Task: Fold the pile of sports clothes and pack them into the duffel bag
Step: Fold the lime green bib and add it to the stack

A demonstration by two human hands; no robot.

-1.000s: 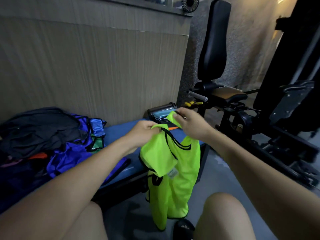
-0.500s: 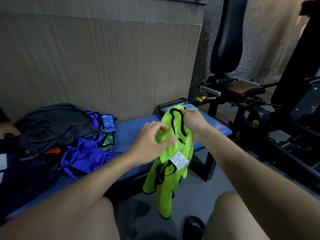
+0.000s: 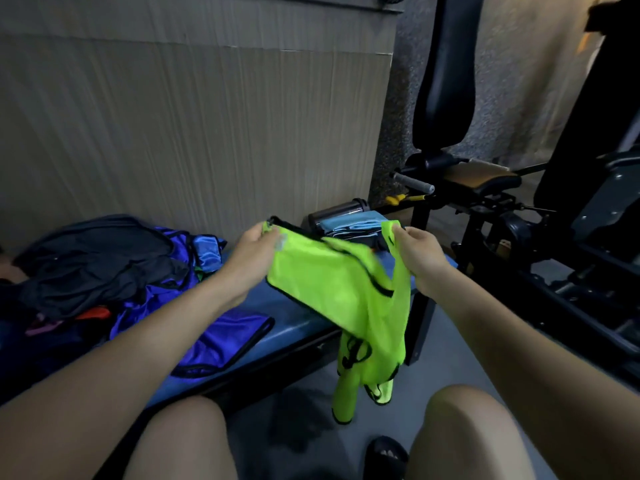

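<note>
- Neon-green mesh vest with black trim (image 3: 332,289) is stretched left-to-right above the blue padded worktop (image 3: 287,327), its lower end drooping floorward.
- Left hand (image 3: 254,256) fingers pinch one corner; right hand (image 3: 420,254) fingers pinch the other.

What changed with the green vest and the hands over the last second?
The hands moved apart: the left hand shifted its grip to a vest edge and drew it left, while the right hand kept a strap. The vest, hanging bunched before, is now stretched between them over the bench, its lower part dangling. The clothes pile stayed put.
</note>
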